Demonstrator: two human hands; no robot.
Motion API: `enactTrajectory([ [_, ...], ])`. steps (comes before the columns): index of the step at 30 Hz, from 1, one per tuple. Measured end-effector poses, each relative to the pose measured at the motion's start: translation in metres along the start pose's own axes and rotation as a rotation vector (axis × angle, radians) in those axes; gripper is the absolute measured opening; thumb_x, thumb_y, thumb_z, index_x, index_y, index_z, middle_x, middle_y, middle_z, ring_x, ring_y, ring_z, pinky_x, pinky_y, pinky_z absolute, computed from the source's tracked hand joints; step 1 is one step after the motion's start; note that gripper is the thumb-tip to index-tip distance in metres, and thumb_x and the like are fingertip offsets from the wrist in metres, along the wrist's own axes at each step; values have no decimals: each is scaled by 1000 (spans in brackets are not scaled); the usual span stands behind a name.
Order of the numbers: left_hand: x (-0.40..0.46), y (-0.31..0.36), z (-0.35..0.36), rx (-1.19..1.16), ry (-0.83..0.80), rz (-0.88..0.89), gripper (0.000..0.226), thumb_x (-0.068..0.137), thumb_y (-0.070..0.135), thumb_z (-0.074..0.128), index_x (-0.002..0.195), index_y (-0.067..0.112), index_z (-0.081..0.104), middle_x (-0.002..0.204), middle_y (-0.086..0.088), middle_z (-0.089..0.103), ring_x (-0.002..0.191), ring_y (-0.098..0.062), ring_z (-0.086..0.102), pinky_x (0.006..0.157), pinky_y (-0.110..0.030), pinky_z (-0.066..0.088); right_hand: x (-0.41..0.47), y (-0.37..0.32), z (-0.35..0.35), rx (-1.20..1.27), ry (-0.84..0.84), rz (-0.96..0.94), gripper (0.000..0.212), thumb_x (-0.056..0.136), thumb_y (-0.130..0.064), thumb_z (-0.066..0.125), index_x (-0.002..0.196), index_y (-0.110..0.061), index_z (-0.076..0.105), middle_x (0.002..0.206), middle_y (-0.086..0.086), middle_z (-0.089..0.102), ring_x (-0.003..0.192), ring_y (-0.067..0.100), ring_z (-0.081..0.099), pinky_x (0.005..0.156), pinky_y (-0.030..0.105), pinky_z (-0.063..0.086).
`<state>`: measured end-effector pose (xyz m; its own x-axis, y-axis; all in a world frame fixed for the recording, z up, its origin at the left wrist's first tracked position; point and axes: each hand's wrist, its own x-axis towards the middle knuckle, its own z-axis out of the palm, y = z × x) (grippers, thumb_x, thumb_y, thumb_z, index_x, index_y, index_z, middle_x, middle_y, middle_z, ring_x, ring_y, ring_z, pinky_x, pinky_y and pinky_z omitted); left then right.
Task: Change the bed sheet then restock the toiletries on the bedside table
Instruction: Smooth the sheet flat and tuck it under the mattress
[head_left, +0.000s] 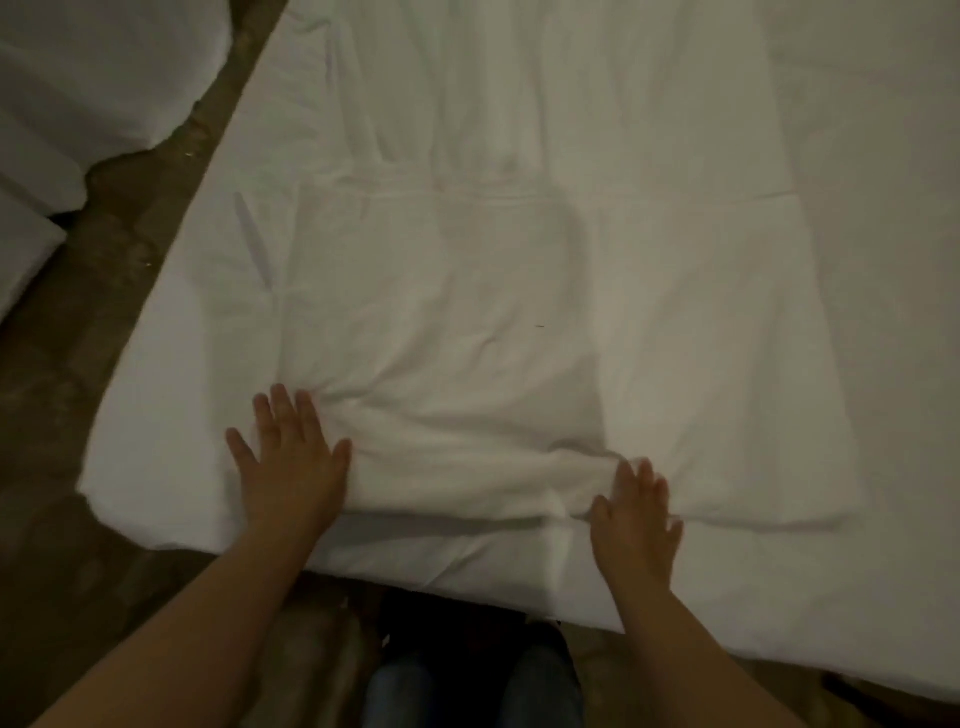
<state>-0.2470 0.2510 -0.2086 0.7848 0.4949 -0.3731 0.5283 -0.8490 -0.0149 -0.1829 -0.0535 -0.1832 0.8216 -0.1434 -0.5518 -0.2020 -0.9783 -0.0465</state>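
A white bed sheet, partly folded with creases, lies spread over the white mattress. Its near folded edge runs along the foot of the bed. My left hand lies flat, palm down, fingers apart, on the sheet near the bed's left corner. My right hand also presses flat on the sheet's near edge, fingers spread, slightly blurred. Neither hand holds anything. Fabric is bunched into wrinkles between the two hands.
Brown floor runs along the bed's left side. White bedding is piled on the floor at the upper left. My legs in blue jeans stand at the foot of the bed.
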Motion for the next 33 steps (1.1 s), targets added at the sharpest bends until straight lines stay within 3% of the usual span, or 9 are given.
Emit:
enactTrajectory([
  [4, -20, 97, 6, -16, 46, 494, 65, 84, 42, 35, 141, 11, 37, 147, -14, 40, 135, -29, 30, 101, -58, 20, 15, -5, -14, 128, 91, -162, 69, 85, -38, 6, 150, -18, 20, 159, 9, 5, 146, 26, 6, 115, 45, 9],
  [7, -44, 180, 15, 50, -67, 718, 59, 81, 47, 34, 128, 22, 58, 135, -6, 55, 126, -28, 48, 86, -65, 42, 39, 28, -19, 62, -8, -227, 55, 97, -32, 17, 151, -26, 10, 159, 2, -5, 146, 22, -4, 116, 42, 1],
  [10, -52, 237, 25, 145, -124, 838, 59, 79, 52, 34, 123, 24, 64, 131, -2, 59, 123, -28, 50, 82, -67, 43, 60, 101, -28, 43, -17, -98, 54, 102, -32, 23, 151, -28, 1, 159, -3, -10, 146, 20, -8, 116, 41, 1],
  [14, -57, 298, 28, 235, -147, 879, 79, 67, 66, 38, 126, 18, 61, 133, -10, 57, 118, -37, 56, 77, -69, 43, 73, 182, -47, 114, 72, 58, 58, 101, -34, 27, 151, -24, -1, 159, -2, -7, 146, 17, -2, 116, 40, 8],
  [18, -76, 353, 27, 155, -183, 916, 100, 32, 51, 82, 122, 11, 63, 128, -23, 57, 115, -43, 56, 80, -65, 44, 83, 196, -62, 779, 496, 550, 56, 92, -19, 58, 140, -2, 36, 145, 19, 36, 132, 33, 36, 109, 37, 29],
  [21, -82, 355, 32, 137, -80, 925, 85, 46, 33, 78, 122, 5, 52, 127, -22, 55, 111, -44, 56, 79, -60, 50, 102, 201, -73, 1341, 290, 819, 49, 88, -18, 65, 128, 4, 47, 123, 19, 55, 109, 35, 55, 93, 41, 48],
  [24, -82, 329, 33, 115, -44, 818, 59, 67, 21, 41, 124, 5, 43, 127, -20, 57, 108, -44, 58, 74, -54, 53, 115, 201, -92, 1796, 19, 814, 26, 87, -5, 63, 111, 2, 56, 101, 20, 63, 88, 34, 61, 86, 45, 51],
  [26, -75, 309, 30, 109, -22, 752, 60, 66, 15, 31, 124, 5, 44, 119, -22, 63, 100, -46, 63, 69, -52, 53, 115, 199, -106, 1852, -22, 799, 19, 87, -1, 61, 106, -4, 56, 88, 13, 61, 77, 28, 58, 85, 41, 49],
  [33, -96, 321, -5, 152, 85, 896, 54, 61, 11, 31, 90, -2, 74, 101, -17, 71, 87, -35, 70, 63, -45, 56, 96, 241, -122, 1679, 218, 678, 22, 87, 0, 60, 109, 3, 61, 102, 15, 60, 90, 27, 56, 67, 31, 46],
])
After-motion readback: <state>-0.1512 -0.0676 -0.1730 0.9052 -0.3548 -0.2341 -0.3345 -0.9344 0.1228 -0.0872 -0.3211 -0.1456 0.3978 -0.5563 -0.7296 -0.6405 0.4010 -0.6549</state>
